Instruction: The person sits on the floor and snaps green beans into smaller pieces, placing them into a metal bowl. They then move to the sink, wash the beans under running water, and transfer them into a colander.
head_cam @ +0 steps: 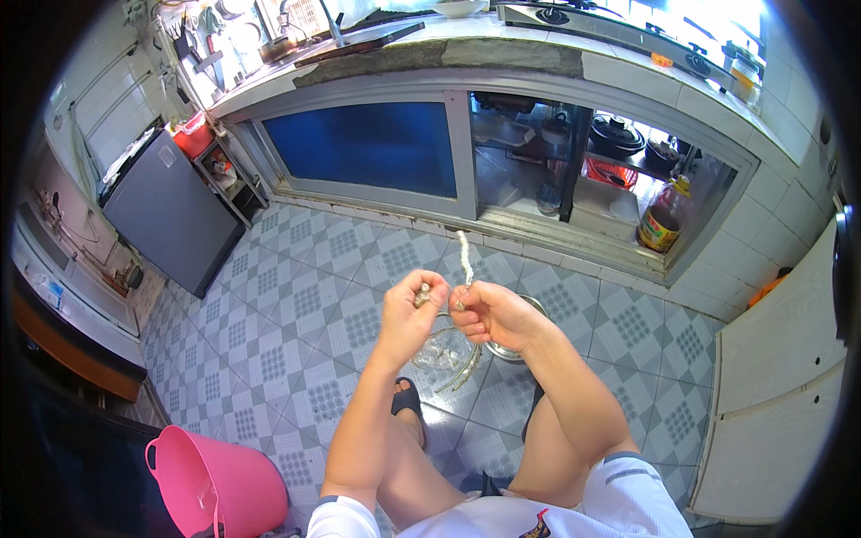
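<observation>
My left hand (412,313) is closed around a small bundle of pale beige pieces (422,294), too small to name surely. Beside it, my right hand (501,315) pinches a whitish, knobby strip (465,257) that sticks up from the fingers; it looks like a length of bean pod, but I cannot be sure. The two hands are close together, fingertips almost meeting. Below them on the floor lies a clear shallow container or bag (440,353), with long thin greenish strands (464,373) at its side. A round metal bowl (538,308) is partly hidden behind my right hand and forearm.
Patterned tiles (309,302) cover the floor. Ahead runs a counter with a gas stove (592,27) over a cupboard with a blue sliding panel (363,148); an oil bottle (664,215) stands inside. A pink bucket (235,477) is at lower left, a white cabinet (773,430) at right.
</observation>
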